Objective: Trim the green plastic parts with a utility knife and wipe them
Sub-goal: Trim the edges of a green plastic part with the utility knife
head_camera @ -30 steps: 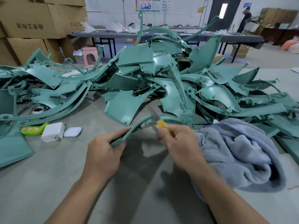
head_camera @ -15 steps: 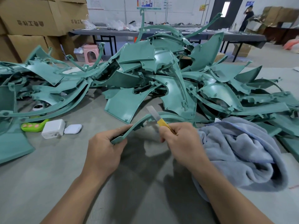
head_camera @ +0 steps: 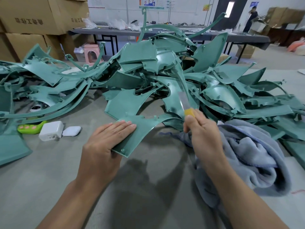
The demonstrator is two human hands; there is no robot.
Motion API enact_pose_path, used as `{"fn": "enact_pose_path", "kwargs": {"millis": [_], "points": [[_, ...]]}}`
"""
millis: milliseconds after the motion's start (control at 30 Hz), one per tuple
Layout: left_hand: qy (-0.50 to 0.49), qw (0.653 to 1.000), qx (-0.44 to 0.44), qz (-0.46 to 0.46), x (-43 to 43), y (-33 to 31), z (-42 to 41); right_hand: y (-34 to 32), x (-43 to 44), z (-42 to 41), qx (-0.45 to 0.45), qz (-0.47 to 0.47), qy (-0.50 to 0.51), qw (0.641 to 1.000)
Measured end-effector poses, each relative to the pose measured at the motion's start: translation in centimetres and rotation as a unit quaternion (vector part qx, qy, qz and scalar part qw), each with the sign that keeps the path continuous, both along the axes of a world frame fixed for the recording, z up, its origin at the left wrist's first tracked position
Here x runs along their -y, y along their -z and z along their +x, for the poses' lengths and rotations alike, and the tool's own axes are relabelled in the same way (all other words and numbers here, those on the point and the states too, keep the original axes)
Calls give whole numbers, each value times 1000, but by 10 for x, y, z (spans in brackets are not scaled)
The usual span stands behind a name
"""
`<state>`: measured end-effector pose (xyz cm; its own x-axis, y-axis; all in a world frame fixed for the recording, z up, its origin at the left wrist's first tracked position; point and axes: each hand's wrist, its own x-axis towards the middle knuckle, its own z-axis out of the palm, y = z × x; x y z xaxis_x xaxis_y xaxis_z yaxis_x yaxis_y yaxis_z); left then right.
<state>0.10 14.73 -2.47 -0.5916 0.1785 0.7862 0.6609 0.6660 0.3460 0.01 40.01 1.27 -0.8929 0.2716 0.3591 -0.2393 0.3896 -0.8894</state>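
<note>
Left hand [head_camera: 105, 141] — fingers flat on green part [head_camera: 143, 129]; right hand [head_camera: 203, 133] fingers grip utility knife [head_camera: 185, 104] — box [head_camera: 33, 15] print illegible.

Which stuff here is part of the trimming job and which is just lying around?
Job: green part under the left hand; utility knife in the right hand; pile of green parts; blue-grey towel.
Lying about: white charger; white case; green gadget; pink stool.

Bright, even overhead light; soft shadows below arms; wide-angle edge warp; bg blurry.
</note>
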Motion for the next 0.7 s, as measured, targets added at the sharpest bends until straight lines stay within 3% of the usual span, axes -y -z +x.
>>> {"fn": "enact_pose_path", "kwargs": {"millis": [100,433,600,700], "points": [[-3,1000,18,8,-2,1,1,0,19,6,62,-1,-65,996],[-9,993,97,63,-5,3,2,4,56,32,-55,150,-182,970],[-26,987,134,84,-9,5,3,4,34,18,-10,197,-108,974],[-34,983,155,89,-7,3,2,6,19,9,84,236,-21,968]]}}
